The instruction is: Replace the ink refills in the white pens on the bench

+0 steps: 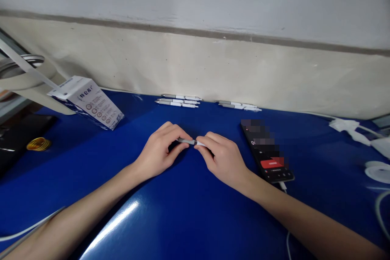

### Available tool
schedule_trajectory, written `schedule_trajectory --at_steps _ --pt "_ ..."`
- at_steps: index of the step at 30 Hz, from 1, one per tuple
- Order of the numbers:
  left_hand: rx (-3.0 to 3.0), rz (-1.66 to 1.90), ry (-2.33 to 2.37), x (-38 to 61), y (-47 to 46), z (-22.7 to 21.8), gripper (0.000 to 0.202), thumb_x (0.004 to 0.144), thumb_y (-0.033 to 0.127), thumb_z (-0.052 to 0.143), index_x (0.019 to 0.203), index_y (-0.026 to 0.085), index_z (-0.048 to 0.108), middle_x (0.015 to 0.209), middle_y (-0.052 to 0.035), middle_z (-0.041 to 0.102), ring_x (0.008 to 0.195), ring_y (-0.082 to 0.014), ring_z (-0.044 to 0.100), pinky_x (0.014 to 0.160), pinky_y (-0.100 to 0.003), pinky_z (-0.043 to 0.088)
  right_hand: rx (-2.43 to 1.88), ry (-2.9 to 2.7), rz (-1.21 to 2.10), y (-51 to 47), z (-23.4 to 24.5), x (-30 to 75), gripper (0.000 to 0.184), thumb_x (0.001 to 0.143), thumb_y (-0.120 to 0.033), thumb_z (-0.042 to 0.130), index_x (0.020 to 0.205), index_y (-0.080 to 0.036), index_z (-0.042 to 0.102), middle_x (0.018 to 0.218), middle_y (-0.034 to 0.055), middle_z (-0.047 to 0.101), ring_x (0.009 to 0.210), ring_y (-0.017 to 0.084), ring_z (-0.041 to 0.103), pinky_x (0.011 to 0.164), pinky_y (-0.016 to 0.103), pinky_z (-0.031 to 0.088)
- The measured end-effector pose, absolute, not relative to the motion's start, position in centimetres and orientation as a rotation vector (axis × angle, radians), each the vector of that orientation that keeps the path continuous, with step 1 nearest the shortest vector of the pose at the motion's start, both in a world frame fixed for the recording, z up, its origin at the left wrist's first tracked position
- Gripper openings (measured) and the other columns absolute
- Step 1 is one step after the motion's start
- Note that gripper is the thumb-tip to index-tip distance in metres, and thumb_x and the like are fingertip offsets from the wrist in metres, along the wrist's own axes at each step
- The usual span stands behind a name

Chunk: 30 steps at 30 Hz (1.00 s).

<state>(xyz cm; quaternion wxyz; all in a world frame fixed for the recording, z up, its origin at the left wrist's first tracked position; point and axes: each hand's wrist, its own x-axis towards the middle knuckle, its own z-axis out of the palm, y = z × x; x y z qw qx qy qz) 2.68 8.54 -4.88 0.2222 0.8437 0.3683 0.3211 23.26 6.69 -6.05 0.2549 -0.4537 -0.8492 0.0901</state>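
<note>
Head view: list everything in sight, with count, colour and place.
Held pen: 1, grey and white, pinched between both hands.
Loose pens: about 5, grey and white, in two groups along the wall.
Carton: 1, white, tilted at the table's left.
Phone: 1, black, right of the hands, screen blurred.
Coil: 1, gold, far left.
Cable: 1, white, right edge.
Table: 1, blue, under everything.
Wall: 1, white above cream, behind the table.
Left hand: 1, bare, on the pen's grey part.
Right hand: 1, bare, on the pen's white part.
</note>
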Motion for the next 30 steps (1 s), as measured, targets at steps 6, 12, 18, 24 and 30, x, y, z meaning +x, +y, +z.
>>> schedule_trajectory --at_steps 6,12,18,24,30 --pt "2.196 0.85 1.248 2.73 8.26 -5.02 0.022 0.089 0.038 0.057 0.102 0.021 0.062 0.093 -0.0027 0.066 0.085 -0.0176 0.057 0.073 -0.03 0.044 -1.263 -2.292 0.225 6.52 -5.98 23.22 0.022 0.097 -0.024 0.043 0.096 -0.017 0.064 0.078 0.0018 0.058 0.069 0.013 0.049 0.064 0.027 0.036" --pt "2.199 0.845 1.209 2.62 8.51 -4.87 0.014 0.092 0.031 0.053 0.09 0.021 0.063 0.086 -0.0004 0.065 0.081 -0.0157 0.055 0.073 -0.029 0.042 -1.276 -2.312 0.235 6.67 -5.86 23.15 0.022 0.097 -0.023 0.043 0.091 -0.017 0.063 0.076 0.0011 0.056 0.068 0.013 0.048 0.064 0.027 0.035" --pt "2.139 0.878 1.232 2.69 8.66 -4.93 0.019 0.088 0.035 0.06 0.101 0.021 0.062 0.093 -0.002 0.064 0.086 -0.0167 0.057 0.076 -0.029 0.044 -1.27 -2.292 0.23 6.67 -5.87 23.14 0.022 0.097 -0.024 0.043 0.095 -0.017 0.063 0.079 0.002 0.058 0.07 0.013 0.049 0.064 0.027 0.036" --pt "2.162 0.825 1.214 2.62 8.71 -4.92 0.018 0.093 0.034 0.051 0.089 0.021 0.063 0.084 -0.001 0.064 0.078 -0.016 0.056 0.07 -0.029 0.043 -1.282 -2.314 0.235 6.67 -5.9 23.23 0.022 0.097 -0.024 0.042 0.093 -0.017 0.063 0.078 0.0017 0.058 0.07 0.013 0.049 0.065 0.027 0.036" --pt "2.159 0.888 1.201 2.66 8.63 -4.94 0.017 0.088 0.032 0.059 0.1 0.02 0.06 0.093 -0.003 0.064 0.087 -0.0175 0.056 0.076 -0.031 0.045 -1.274 -2.3 0.23 6.65 -5.88 23.15 0.023 0.097 -0.024 0.042 0.095 -0.017 0.063 0.079 0.0026 0.059 0.07 0.013 0.05 0.064 0.027 0.037"
